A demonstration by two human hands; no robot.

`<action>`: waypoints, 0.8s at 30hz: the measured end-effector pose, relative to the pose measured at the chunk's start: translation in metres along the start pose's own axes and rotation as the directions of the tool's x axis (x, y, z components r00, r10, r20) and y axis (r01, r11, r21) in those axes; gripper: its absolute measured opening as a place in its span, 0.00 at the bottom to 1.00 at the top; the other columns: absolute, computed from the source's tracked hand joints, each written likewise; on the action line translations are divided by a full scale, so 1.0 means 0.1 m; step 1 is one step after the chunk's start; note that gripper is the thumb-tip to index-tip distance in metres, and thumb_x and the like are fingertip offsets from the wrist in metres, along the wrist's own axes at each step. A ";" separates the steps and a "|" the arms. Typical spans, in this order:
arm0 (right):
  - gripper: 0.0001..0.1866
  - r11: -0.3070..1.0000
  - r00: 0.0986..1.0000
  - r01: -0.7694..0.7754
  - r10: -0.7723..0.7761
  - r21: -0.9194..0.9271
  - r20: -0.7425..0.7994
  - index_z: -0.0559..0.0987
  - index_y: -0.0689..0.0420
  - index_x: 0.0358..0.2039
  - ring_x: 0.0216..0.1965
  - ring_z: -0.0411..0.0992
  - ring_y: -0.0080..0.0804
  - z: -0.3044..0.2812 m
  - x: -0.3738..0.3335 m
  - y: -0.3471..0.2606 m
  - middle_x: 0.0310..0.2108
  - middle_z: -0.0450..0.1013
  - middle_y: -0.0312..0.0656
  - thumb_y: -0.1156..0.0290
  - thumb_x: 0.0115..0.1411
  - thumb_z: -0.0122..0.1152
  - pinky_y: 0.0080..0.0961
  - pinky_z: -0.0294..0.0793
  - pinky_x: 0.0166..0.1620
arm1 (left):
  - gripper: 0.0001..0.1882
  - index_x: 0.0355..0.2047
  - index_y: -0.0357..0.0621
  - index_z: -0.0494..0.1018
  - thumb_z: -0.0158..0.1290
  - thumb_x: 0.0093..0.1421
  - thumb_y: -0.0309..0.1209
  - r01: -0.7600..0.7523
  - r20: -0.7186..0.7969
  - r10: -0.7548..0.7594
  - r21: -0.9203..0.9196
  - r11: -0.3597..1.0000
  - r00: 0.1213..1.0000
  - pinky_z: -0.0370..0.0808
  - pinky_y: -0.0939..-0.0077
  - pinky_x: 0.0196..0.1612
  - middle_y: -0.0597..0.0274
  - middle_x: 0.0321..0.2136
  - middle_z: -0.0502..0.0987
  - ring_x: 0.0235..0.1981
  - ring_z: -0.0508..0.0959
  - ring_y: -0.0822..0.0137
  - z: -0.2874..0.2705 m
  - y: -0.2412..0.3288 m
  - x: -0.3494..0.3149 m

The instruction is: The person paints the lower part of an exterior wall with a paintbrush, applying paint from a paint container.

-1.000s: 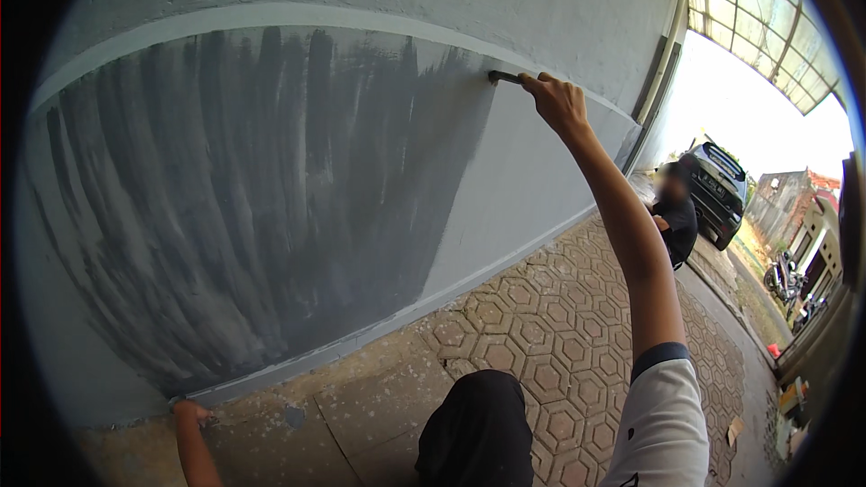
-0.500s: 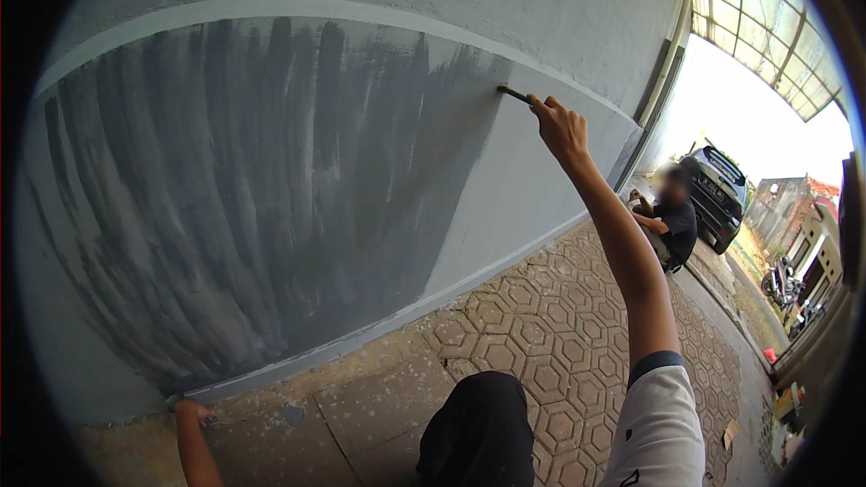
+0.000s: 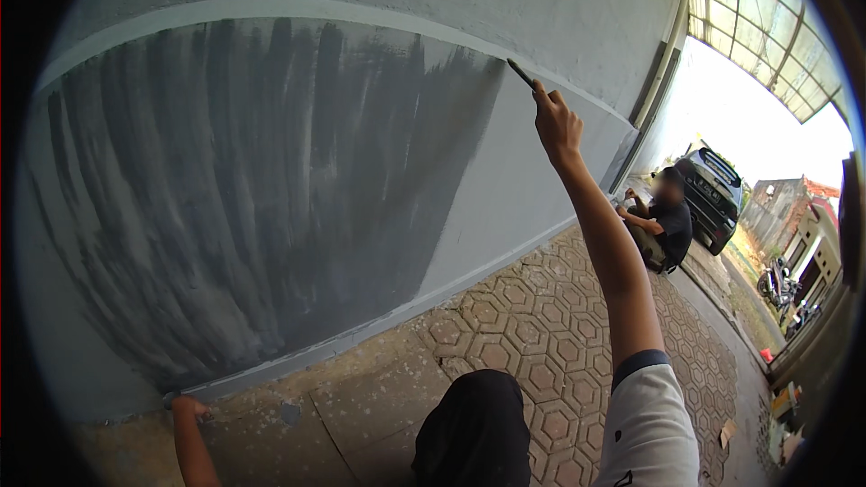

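Note:
My right hand (image 3: 559,124) is raised at arm's length, its fingers closed round a slim dark paintbrush (image 3: 520,74). The brush slants up and left; its tip is close to the pale raised band (image 3: 361,12) along the top of the panel. I cannot tell whether the tip touches the wall. Streaky dark grey paint (image 3: 271,189) covers much of the panel, while a lighter grey part (image 3: 510,180) lies to its right. Down at the lower left, my left hand (image 3: 188,408) is curled against the wall's base ledge; what its fingers grip, if anything, is hidden.
A person (image 3: 666,221) in dark clothes squats by the wall farther right, in front of a dark car (image 3: 708,198). Hexagonal paving (image 3: 532,325) and concrete slabs (image 3: 379,419) run along the wall. My dark-clothed knee (image 3: 475,428) is at bottom centre. A motorcycle (image 3: 780,284) stands far right.
My right hand has tilted the paintbrush more upright, its tip rising to the band. The squatting person's arms have shifted. My left hand stays by the ledge.

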State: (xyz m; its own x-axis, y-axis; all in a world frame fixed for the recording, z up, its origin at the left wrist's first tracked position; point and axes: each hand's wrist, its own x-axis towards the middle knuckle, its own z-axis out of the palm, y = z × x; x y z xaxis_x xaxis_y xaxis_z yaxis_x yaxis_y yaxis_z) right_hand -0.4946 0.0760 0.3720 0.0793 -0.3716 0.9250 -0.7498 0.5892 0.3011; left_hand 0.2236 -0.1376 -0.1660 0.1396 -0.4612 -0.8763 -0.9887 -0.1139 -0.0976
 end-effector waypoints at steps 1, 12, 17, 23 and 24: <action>0.15 0.999 0.999 -0.034 0.034 0.004 0.038 0.70 0.45 0.48 0.18 0.72 0.42 0.01 0.02 -0.03 0.27 0.70 0.39 0.70 0.60 0.45 0.35 0.71 0.18 | 0.26 0.50 0.54 0.70 0.45 0.58 0.54 -0.030 0.017 0.029 0.056 0.998 0.999 0.68 0.64 0.51 0.65 0.47 0.74 0.44 0.75 0.68 -0.01 -0.02 0.05; 0.20 0.991 0.913 -0.045 -0.011 0.128 0.408 0.65 0.51 0.53 0.21 0.72 0.44 0.51 -1.66 -0.53 0.32 0.69 0.41 0.75 0.59 0.43 0.36 0.73 0.22 | 0.25 0.49 0.54 0.71 0.44 0.58 0.54 -0.007 -0.011 0.009 0.134 0.991 1.000 0.68 0.62 0.50 0.62 0.47 0.73 0.43 0.75 0.67 -0.08 0.03 0.12; 0.16 0.878 0.561 0.435 -0.437 0.198 0.703 0.71 0.47 0.46 0.21 0.74 0.34 0.87 -2.87 -0.49 0.28 0.69 0.39 0.71 0.57 0.46 0.30 0.72 0.21 | 0.25 0.48 0.54 0.71 0.44 0.58 0.54 0.000 -0.056 0.012 0.198 0.980 0.998 0.68 0.61 0.50 0.61 0.47 0.73 0.42 0.76 0.66 -0.14 0.35 0.16; 0.10 0.899 0.744 0.390 -0.435 0.199 0.508 0.74 0.47 0.40 0.17 0.71 0.35 0.73 -1.99 -0.57 0.27 0.69 0.38 0.70 0.57 0.49 0.28 0.71 0.20 | 0.24 0.48 0.54 0.71 0.44 0.59 0.53 -0.017 -0.074 0.030 0.159 0.987 0.997 0.70 0.62 0.47 0.59 0.45 0.74 0.41 0.76 0.65 -0.09 0.00 0.27; 0.11 0.904 0.733 0.402 -0.415 0.149 0.539 0.74 0.47 0.40 0.22 0.73 0.32 0.63 -1.73 -0.53 0.27 0.70 0.37 0.70 0.55 0.50 0.27 0.72 0.22 | 0.23 0.46 0.53 0.72 0.45 0.58 0.52 -0.009 -0.066 0.018 0.132 0.991 0.998 0.70 0.63 0.47 0.59 0.44 0.75 0.40 0.76 0.65 -0.06 -0.01 0.19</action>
State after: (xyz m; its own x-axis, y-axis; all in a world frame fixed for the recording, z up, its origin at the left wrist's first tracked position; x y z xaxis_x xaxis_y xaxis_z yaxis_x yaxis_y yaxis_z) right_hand -0.5098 0.0634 0.1816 0.0150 -0.9035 0.4284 -0.7434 0.2764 0.6090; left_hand 0.2277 -0.1519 -0.1796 0.1249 -0.5201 -0.8449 -0.9885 0.0077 -0.1508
